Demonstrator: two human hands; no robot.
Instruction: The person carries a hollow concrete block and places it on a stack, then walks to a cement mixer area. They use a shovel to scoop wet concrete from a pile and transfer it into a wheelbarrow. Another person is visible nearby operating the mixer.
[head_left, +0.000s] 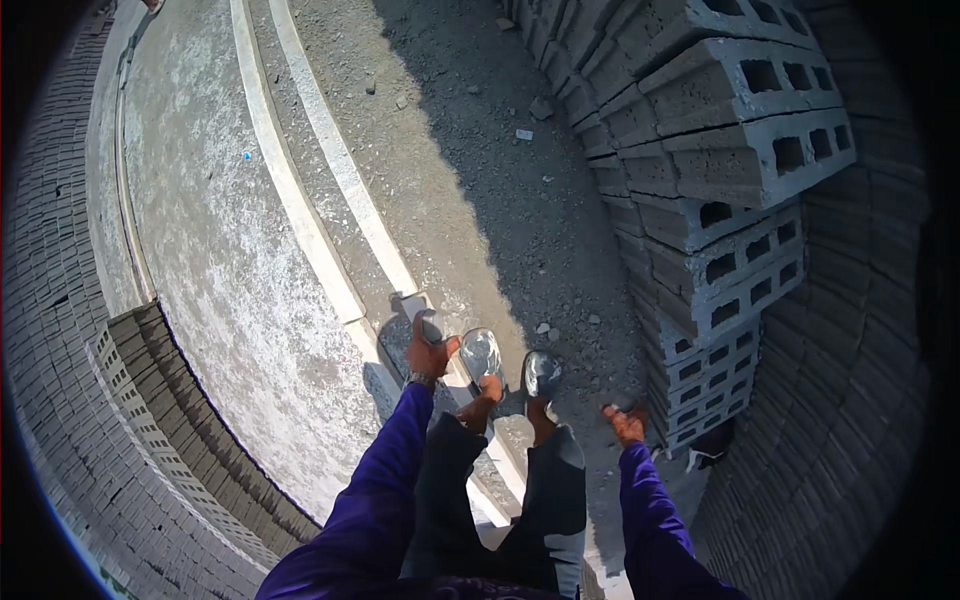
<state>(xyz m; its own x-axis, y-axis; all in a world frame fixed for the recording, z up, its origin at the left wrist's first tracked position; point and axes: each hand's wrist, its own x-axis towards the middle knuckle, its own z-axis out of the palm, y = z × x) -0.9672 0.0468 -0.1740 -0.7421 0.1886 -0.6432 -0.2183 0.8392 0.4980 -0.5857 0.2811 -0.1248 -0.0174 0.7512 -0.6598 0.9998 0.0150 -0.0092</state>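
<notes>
My left hand hangs over the pale kerb strip beside my left shoe, its thumb and a finger spread apart. A grey patch lies by its fingertips; I cannot make out whether it is a thing or shadow. My right hand is lower right, left of the stack of hollow concrete blocks and apart from it. Its thumb stands away from the other fingers, which are partly hidden, and nothing shows in it. Both arms have purple sleeves. My right shoe stands on gravelly ground.
Two pale kerb strips run up the left, beside a rough concrete slab. More stacked blocks stand lower left. Small stones dot the shaded ground. Something black and white sits at the right stack's foot.
</notes>
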